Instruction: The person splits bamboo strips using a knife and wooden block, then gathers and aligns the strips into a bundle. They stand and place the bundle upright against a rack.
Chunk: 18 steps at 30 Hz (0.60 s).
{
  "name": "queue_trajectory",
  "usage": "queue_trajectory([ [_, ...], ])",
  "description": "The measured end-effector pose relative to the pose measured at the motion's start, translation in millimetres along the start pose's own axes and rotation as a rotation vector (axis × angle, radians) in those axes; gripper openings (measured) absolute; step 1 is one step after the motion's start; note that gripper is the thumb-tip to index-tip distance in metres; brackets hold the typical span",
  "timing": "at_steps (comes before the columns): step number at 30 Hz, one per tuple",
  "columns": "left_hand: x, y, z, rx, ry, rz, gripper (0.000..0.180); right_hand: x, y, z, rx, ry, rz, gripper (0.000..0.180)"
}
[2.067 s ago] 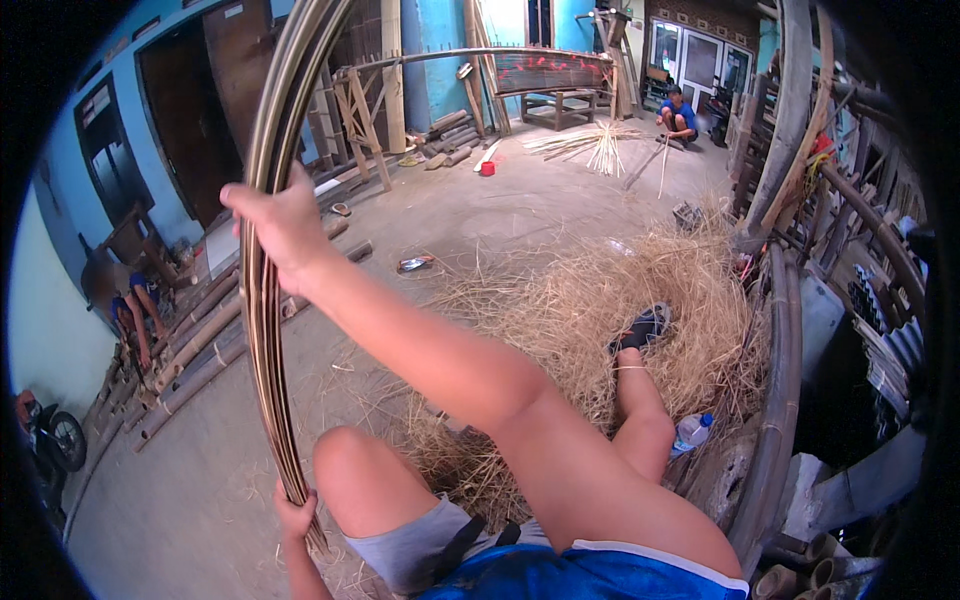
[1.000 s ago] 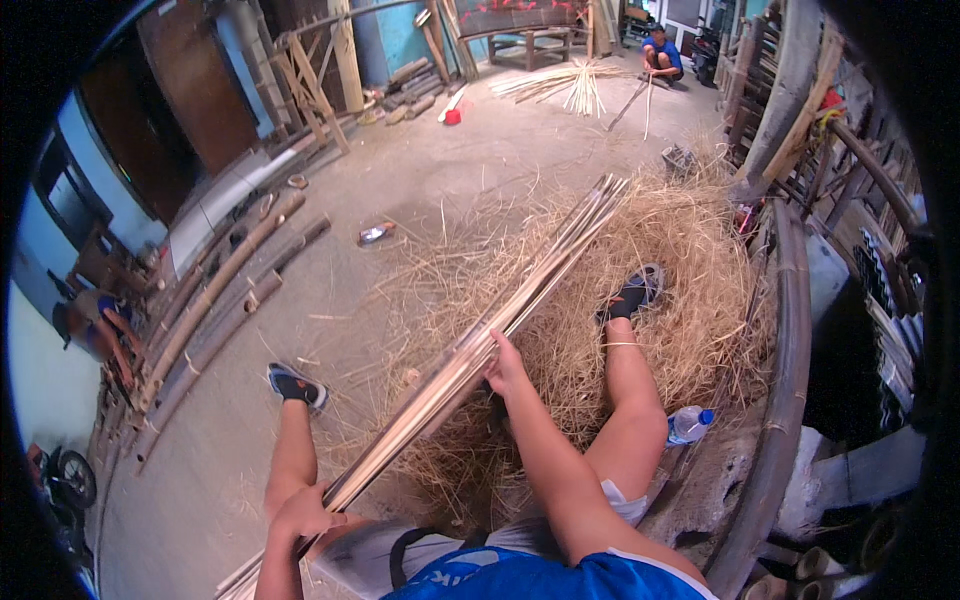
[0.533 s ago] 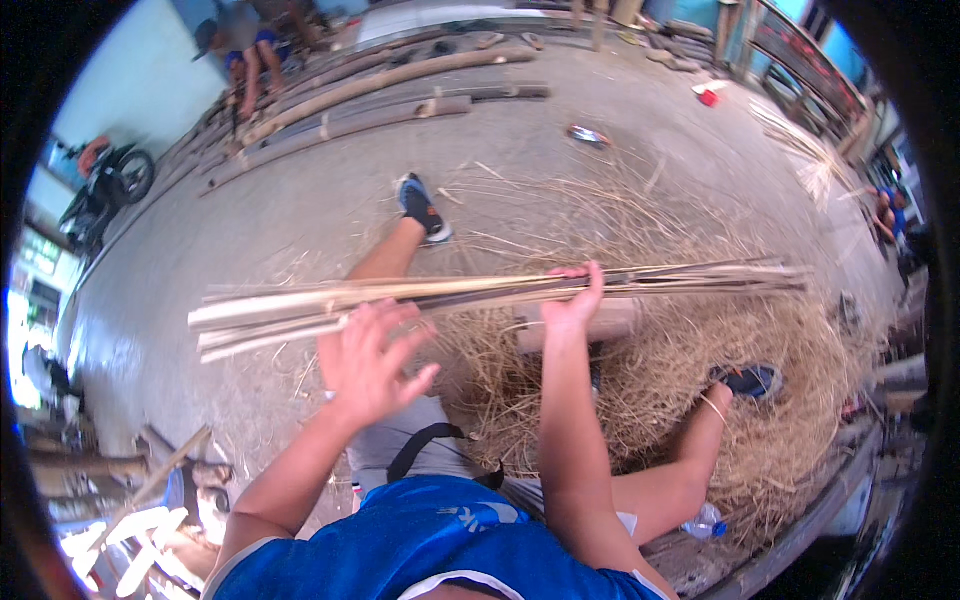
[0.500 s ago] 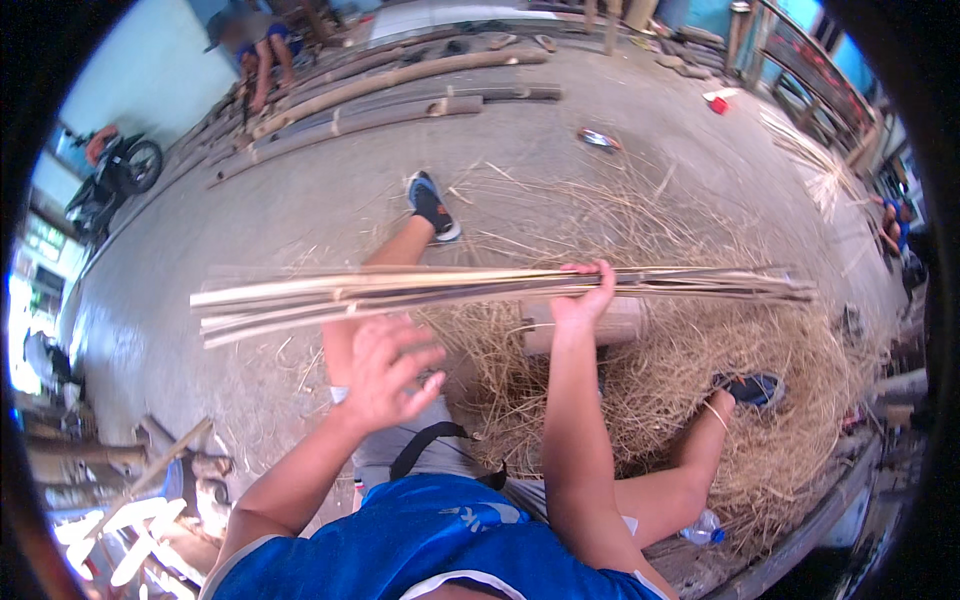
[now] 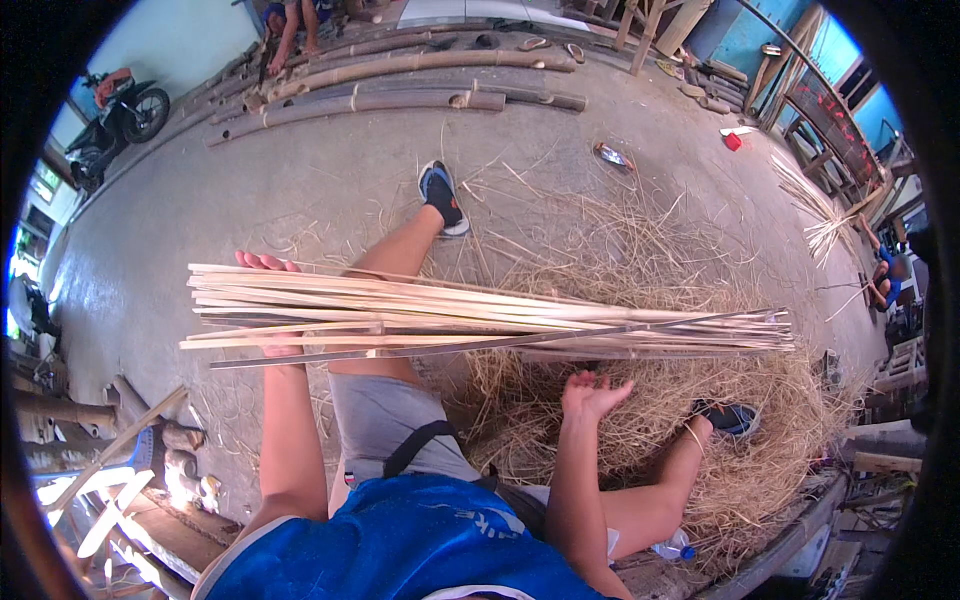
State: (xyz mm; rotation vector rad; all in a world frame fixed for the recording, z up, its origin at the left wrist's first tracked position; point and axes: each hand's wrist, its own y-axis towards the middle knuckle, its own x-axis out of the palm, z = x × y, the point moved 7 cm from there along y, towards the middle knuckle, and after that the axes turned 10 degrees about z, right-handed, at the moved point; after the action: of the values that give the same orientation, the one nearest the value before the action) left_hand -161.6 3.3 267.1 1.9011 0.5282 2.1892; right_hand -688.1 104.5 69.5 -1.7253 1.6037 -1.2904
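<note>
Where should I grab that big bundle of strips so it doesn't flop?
Probably around the right-hand stretch of the bundle of strips, from the near side with the open, palm-up right hand: it gathers narrower there. The left hand lies beneath the wider, fanned-out left end.

One strip bundle (image 5: 440, 308) — one capped bottle (image 5: 675, 547)

Motorcycle (image 5: 115, 128) near pale wall (image 5: 170, 45); bamboo poles (image 5: 400, 102) on floor (image 5: 330, 175); red container (image 5: 733, 142) farther right.
</note>
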Motion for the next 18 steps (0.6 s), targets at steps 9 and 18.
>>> queue_trajectory([
  [9,-65.6,-62.6,6.8,0.005,-0.138,0.226,0.051,54.6,-84.1,-72.6,-1.174,-0.497,-0.421,0.024],
  [18,-62.9,-92.9,8.2,0.02,-0.055,0.241,0.055,180.7,-129.9,143.2,-2.008,-1.355,-1.046,0.04],
])
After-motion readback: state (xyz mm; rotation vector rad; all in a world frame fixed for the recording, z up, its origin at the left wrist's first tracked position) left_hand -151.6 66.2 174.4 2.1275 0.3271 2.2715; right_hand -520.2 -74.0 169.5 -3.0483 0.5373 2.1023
